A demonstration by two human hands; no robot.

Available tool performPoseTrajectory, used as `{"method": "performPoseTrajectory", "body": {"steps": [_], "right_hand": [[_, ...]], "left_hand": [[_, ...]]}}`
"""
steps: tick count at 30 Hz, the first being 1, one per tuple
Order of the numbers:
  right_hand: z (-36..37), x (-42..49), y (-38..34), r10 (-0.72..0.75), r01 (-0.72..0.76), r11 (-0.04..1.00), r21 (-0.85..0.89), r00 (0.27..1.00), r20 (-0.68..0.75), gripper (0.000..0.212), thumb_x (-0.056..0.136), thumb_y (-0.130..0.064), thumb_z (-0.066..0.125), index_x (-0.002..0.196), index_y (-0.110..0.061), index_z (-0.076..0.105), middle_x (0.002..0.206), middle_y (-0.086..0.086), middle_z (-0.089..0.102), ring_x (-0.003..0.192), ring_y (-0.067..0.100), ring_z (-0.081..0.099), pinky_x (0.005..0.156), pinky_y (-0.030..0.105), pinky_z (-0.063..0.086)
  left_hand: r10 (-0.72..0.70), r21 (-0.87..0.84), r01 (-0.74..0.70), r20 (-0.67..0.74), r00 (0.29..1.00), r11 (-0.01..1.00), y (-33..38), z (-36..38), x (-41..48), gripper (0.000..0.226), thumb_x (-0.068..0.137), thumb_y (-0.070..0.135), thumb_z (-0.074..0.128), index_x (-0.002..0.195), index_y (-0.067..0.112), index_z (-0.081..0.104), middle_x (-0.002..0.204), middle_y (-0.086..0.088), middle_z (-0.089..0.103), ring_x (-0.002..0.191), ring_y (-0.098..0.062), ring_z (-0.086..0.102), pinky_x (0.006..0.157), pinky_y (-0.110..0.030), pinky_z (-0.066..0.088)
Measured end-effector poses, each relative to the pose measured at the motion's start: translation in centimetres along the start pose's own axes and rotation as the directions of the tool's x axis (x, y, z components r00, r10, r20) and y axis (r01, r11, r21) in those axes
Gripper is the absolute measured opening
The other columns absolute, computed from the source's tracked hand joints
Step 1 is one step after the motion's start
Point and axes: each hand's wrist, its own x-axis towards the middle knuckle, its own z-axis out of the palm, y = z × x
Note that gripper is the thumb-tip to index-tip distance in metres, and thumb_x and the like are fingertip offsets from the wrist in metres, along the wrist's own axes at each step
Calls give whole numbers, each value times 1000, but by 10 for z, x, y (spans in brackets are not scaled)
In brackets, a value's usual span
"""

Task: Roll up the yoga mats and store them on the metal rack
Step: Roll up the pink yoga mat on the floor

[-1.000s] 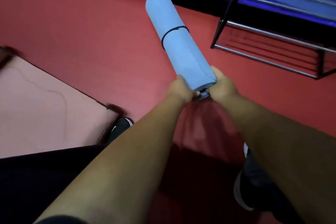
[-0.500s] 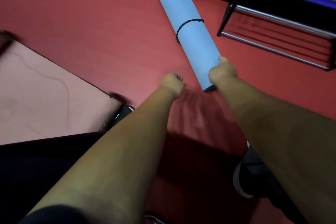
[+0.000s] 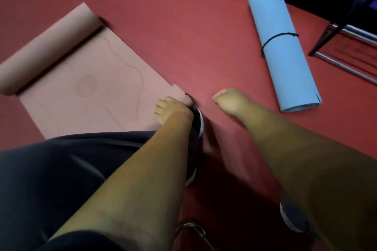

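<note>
The blue yoga mat (image 3: 283,47) lies rolled up on the red floor (image 3: 183,26) at the far right, and no hand is on it. Half a second ago the right hand gripped its near end; now the roll rests free, with its near end pointing towards the person. A black band (image 3: 279,36) circles it about halfway along. Just right of it stands the metal rack (image 3: 360,35), of which only a dark slanted leg and some chrome bars show at the edge of view. The mat is beside the rack, not on it. The pink yoga mat (image 3: 81,87) lies to the left, mostly flat, with its far left end wound into a loose roll (image 3: 47,51), a part that was out of view before. Its near right corner is turned up, and the left hand (image 3: 171,110), which was a bare fist in the air a moment ago, now curls its fingers on that corner. The right hand (image 3: 228,101) hangs between the two mats as a loose fist, holding nothing, close above the floor. Under the left hand sits a dark shoe (image 3: 197,122) with a white sole. A dark trouser leg (image 3: 51,169) fills the near left, and a second shoe (image 3: 291,218) shows at the near right under the right forearm.
</note>
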Motion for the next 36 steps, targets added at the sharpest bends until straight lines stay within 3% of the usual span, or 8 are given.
{"method": "performPoseTrajectory", "body": {"steps": [3,4,5,7,11,16,24,36], "right_hand": [[31,17,-21,-42,47,998,-52,996,84,12,102,-19,60,107,-16,71,106,13,66,98,26,57,85,30,46],[40,23,-28,-58,62,996,-59,995,79,15,101,-19,60,105,-10,72,106,17,68,99,29,60,86,33,48],[49,30,-34,-78,82,996,-47,994,80,23,100,-21,63,111,-3,74,114,20,72,105,31,64,94,36,51],[64,40,-43,-71,71,997,4,989,129,48,100,-32,69,138,-4,66,141,16,67,129,32,63,111,40,49],[91,59,-41,-107,118,993,-26,957,271,47,98,-42,72,140,-24,62,137,-3,67,122,22,64,105,36,49],[107,82,-34,-145,149,989,-2,962,231,16,103,-35,64,98,-23,55,91,-3,57,84,18,53,66,34,36],[84,99,-42,-191,196,971,135,980,-49,37,103,-36,64,77,-20,44,70,-6,44,64,15,38,57,36,28],[63,113,25,-88,101,866,489,995,-49,41,70,-68,65,70,-30,50,71,1,51,73,20,49,85,70,57]], "left_hand": [[-122,24,121,115,986,992,-12,-16,12,101,89,49,79,163,13,20,162,-30,23,151,-49,26,122,-38,32],[-144,35,141,117,983,989,-20,-11,28,124,88,53,80,159,6,-10,162,-31,20,151,-51,23,120,-34,32],[-196,60,190,118,973,980,-29,-12,36,125,83,59,82,164,-2,9,166,-30,16,154,-53,19,123,-47,30],[-309,146,293,105,945,945,-48,-2,65,135,78,68,80,170,19,-7,173,-26,-4,157,-59,7,117,-80,18],[-336,215,299,161,928,930,-74,10,101,141,71,73,81,167,30,-14,175,-15,-3,157,-56,5,114,-84,18],[-166,192,125,220,961,974,-75,17,112,105,80,18,82,162,28,17,161,-13,31,149,-51,30,116,-71,35],[114,19,-117,122,986,993,-46,-2,112,58,91,11,62,145,20,44,147,-12,47,140,-50,37,108,-67,46],[448,91,-444,-24,894,891,7,-16,103,38,86,5,54,119,22,60,109,-7,52,124,-42,47,96,-66,52]]}}
